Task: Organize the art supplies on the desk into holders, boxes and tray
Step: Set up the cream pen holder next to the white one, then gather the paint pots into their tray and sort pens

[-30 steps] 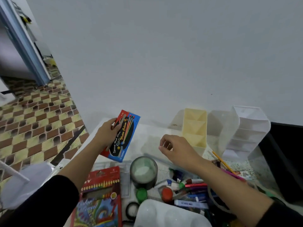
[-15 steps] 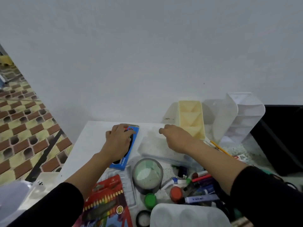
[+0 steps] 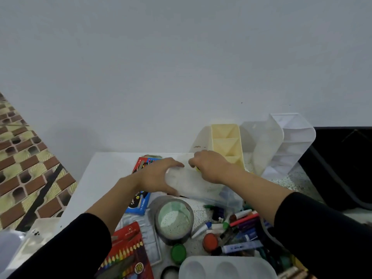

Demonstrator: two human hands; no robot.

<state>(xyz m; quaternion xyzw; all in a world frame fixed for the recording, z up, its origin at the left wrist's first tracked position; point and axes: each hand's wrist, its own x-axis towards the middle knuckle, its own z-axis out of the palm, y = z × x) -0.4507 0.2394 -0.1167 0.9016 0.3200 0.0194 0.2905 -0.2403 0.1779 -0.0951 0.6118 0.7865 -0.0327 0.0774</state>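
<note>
Both hands meet on the clear box point(image 3: 193, 184) at the middle of the desk point(image 3: 104, 178).
The left hand point(image 3: 159, 176) wraps the clear box's left end. The right hand point(image 3: 209, 166) curls its fingers at the far rim, but whether they pinch cannot be told. The long axis runs from the left hand down-right toward the markers point(image 3: 241, 220). The yellow holder point(image 3: 226, 141) stands just beyond the right hand, the nearer one.

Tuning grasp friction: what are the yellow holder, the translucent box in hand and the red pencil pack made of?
Yellow holder: looks like moulded plastic, matte, opaque; uniform colour, thin dividers. Translucent box: probably frosted plastic; things show hazily through it. Red pencil pack: likely printed card; flat printed face.
</note>
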